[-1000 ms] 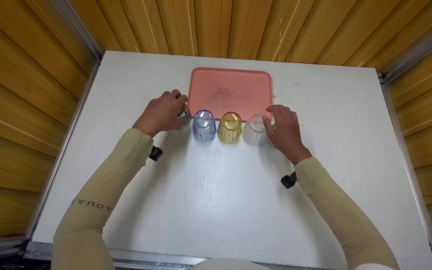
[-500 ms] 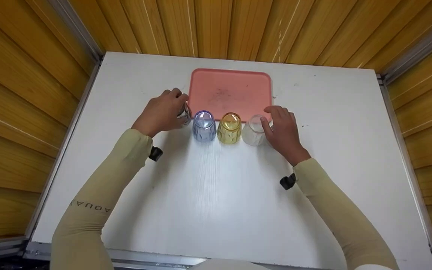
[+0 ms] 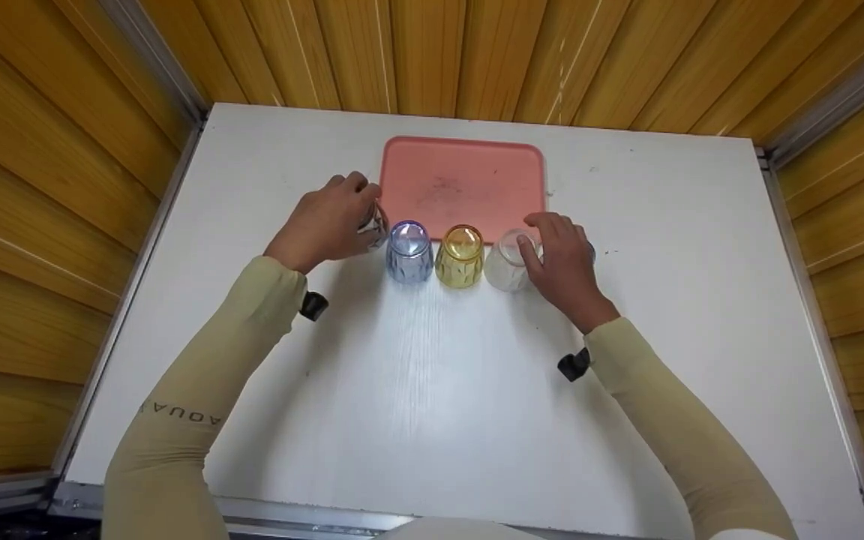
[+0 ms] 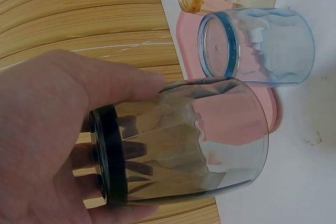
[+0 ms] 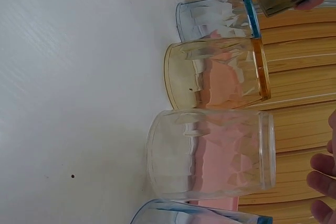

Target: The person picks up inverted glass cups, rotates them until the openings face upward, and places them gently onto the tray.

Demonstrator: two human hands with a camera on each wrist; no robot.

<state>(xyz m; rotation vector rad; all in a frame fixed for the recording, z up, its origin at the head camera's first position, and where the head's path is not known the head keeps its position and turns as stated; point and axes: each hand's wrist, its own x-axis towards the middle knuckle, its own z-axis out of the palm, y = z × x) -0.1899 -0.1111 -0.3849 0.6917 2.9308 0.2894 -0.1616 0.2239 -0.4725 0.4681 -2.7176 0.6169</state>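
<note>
My left hand (image 3: 331, 225) grips a smoky grey glass (image 4: 184, 140) round its dark thick base, mouth down. In the right wrist view this glass is tilted and held higher than the row. Beside it, a blue glass (image 3: 409, 253), a yellow glass (image 3: 460, 257) and a clear glass (image 3: 505, 261) stand upside down in a line. Over the clear glass's right side hovers my right hand (image 3: 563, 262), fingers spread loosely; its fingertips (image 5: 321, 182) show apart from the glass. Another blue-based glass (image 5: 194, 214) stands past the clear one, mostly hidden by that hand in the head view.
A pink tray (image 3: 462, 180) lies just behind the row of glasses on the white table (image 3: 432, 405). Wood-patterned panels (image 3: 424, 56) enclose the back and sides of the table.
My left hand has shifted slightly right with the smoky glass, closer to the blue one. My right hand has edged left, and a blue edge now shows at its right.
</note>
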